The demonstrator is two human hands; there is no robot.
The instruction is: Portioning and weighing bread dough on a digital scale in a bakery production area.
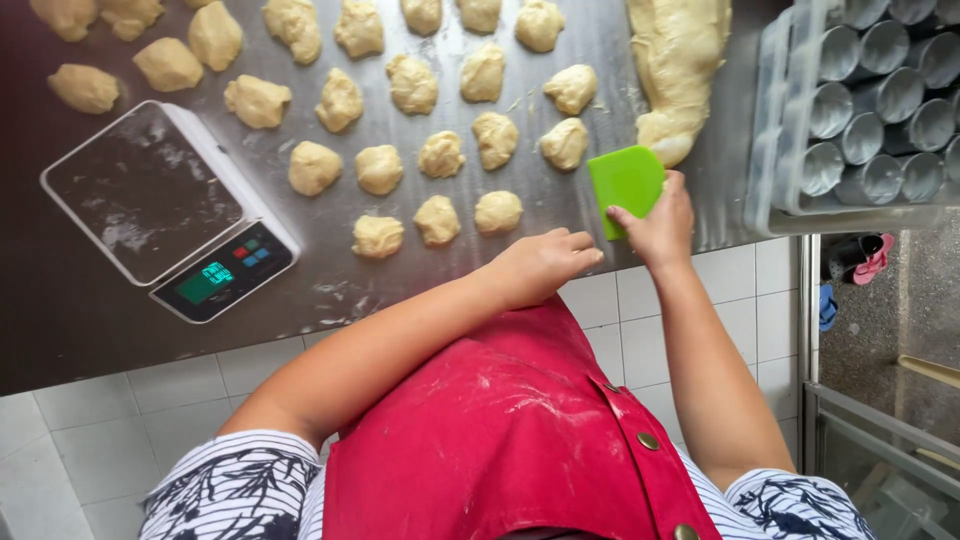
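Observation:
My right hand (658, 226) grips a green plastic dough scraper (625, 184) at the near edge of the steel table (320, 290), its upper corner close to the lower end of a long pale dough mass (678, 70). My left hand (540, 262) rests on the table edge just left of the scraper, fingers loosely curled and pointing right, holding nothing. Several cut dough pieces (438, 154) lie in rows across the table to the left, the nearest being one (498, 212) beside my left hand.
A white digital kitchen scale (165, 205) with a lit green display sits at the table's left. A clear crate of metal moulds (870, 100) stands at the right. Below are white wall tiles and my red apron (500, 430); pink sandals (870, 258) lie on the floor.

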